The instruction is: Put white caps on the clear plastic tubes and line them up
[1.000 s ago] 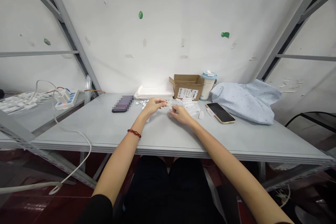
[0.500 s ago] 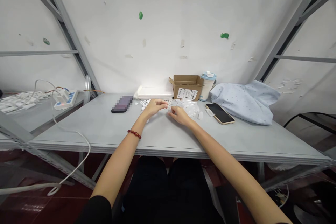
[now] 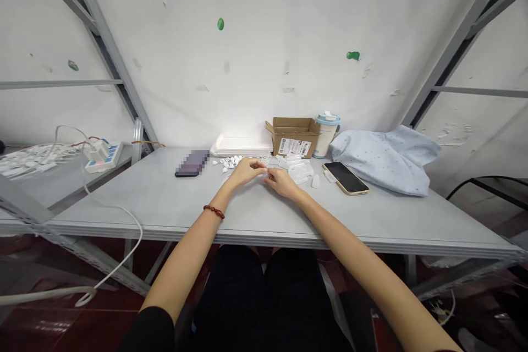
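**Both our hands meet mid-table on one tiny pale piece**

Our left hand (image 3: 246, 169) and right hand (image 3: 281, 181) are curled in with fingertips nearly touching. Both look pinched shut on the small pale piece (image 3: 266, 172) sitting right between them, just above the table (image 3: 165, 203). It lies to the right of the left hand and to the left of the right, so neither hand is really nearer. It seems to run left to right across the gap, though it's honestly too small for us to be sure of its long axis. The scatter of white caps (image 3: 229, 161) is just beyond the left hand, and the pile of clear parts (image 3: 299, 169) is just beyond the right. The phone (image 3: 345, 177) lies well off to the right.
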Demonstrator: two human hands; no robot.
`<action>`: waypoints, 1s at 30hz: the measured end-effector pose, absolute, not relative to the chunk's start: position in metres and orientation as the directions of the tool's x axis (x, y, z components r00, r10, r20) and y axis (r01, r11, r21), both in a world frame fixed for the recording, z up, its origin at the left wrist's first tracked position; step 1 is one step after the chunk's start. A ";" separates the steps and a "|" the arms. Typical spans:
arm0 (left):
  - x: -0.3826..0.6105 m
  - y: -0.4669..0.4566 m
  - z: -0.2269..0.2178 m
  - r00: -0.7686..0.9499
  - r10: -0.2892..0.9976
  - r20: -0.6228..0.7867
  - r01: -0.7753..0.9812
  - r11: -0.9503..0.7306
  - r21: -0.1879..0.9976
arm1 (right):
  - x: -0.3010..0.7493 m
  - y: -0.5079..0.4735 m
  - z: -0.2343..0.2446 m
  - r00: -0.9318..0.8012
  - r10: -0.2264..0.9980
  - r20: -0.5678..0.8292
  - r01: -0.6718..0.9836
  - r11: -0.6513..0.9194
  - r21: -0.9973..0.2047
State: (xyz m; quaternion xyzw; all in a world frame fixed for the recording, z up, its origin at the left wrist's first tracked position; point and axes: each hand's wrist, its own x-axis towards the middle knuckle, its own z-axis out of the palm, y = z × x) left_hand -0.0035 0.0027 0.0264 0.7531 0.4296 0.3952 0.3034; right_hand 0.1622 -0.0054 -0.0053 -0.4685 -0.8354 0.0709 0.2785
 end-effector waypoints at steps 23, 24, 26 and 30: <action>0.002 0.004 0.021 0.366 0.808 0.462 0.617 -0.582 0.529 | 0.161 -0.004 -0.007 -0.362 0.854 0.373 0.713 0.512 -0.479; 0.002 0.004 0.022 0.358 0.820 0.447 0.616 -0.567 0.547 | 0.161 -0.004 -0.007 -0.353 0.856 0.379 0.703 0.509 -0.496; 0.000 0.005 0.022 0.341 0.844 0.413 0.615 -0.533 0.582 | 0.161 -0.004 -0.008 -0.337 0.852 0.401 0.674 0.515 -0.529; -0.003 0.007 0.022 0.346 0.861 0.374 0.587 -0.509 0.630 | 0.162 -0.002 -0.011 -0.329 0.829 0.452 0.629 0.549 -0.550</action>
